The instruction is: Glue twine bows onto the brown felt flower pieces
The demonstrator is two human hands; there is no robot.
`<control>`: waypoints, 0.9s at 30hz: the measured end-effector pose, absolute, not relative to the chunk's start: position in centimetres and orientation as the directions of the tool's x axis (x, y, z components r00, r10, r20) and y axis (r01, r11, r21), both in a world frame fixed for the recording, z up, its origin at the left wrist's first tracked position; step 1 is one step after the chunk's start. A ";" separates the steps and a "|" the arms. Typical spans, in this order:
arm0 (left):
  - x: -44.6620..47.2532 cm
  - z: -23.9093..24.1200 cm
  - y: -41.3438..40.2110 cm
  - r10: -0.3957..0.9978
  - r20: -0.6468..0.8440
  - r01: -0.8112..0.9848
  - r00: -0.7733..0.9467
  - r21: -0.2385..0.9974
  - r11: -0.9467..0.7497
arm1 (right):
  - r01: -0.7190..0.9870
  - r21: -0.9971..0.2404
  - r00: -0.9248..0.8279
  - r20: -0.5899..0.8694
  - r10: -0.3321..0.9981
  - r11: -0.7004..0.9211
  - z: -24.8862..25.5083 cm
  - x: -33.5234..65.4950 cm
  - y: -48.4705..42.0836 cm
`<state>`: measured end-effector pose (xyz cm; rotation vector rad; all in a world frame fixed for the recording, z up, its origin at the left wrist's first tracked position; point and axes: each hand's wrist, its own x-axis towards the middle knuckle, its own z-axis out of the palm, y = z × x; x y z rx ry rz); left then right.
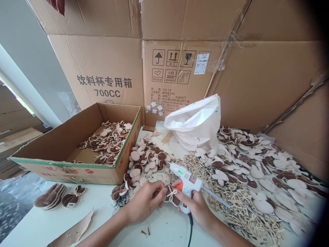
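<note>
Between my hands is a small brown plush piece (169,196) with a cream cord bow on its face. My left hand (144,200) pinches its left edge, fingers closed. My right hand (199,207) is wrapped round a white glue gun (185,176) with a lit green light, and its thumb and fingertips also press the right side of the plush piece. A clear glue stick (217,198) sticks out of the gun's back, and a black cord (191,226) hangs below. Just beyond my left hand lies a heap of brown and cream plush pieces (150,161).
An open cardboard box (77,175) at left holds several bow-tied pieces. Near it lie stacked brown plush pieces (48,197) and torn brown paper (77,228). Cream cord bows (246,206) and more plush pieces (264,171) cover the right. A white bag (196,127) stands behind, before cardboard walls (110,61).
</note>
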<state>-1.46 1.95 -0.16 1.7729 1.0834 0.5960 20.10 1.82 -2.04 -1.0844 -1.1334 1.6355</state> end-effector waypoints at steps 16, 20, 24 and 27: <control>-0.9 -0.4 1.9 0.907 0.020 0.296 0.422 0.942 -0.159 | -0.153 -0.958 -0.189 -0.211 0.959 -0.241 -2.9 20.2 1.9; -1.0 -0.3 1.9 0.901 0.064 0.297 0.429 0.932 -0.208 | -0.147 -0.959 -0.202 -0.212 0.956 -0.243 -3.1 20.4 2.1; -0.9 -0.2 1.7 0.906 -0.002 0.289 0.424 0.948 -0.133 | -0.142 -0.959 -0.209 -0.215 0.954 -0.247 -3.0 20.4 2.2; -0.9 -0.1 1.6 0.906 0.001 0.297 0.424 0.945 -0.140 | -0.143 -0.959 -0.195 -0.213 0.957 -0.243 -2.6 20.1 2.0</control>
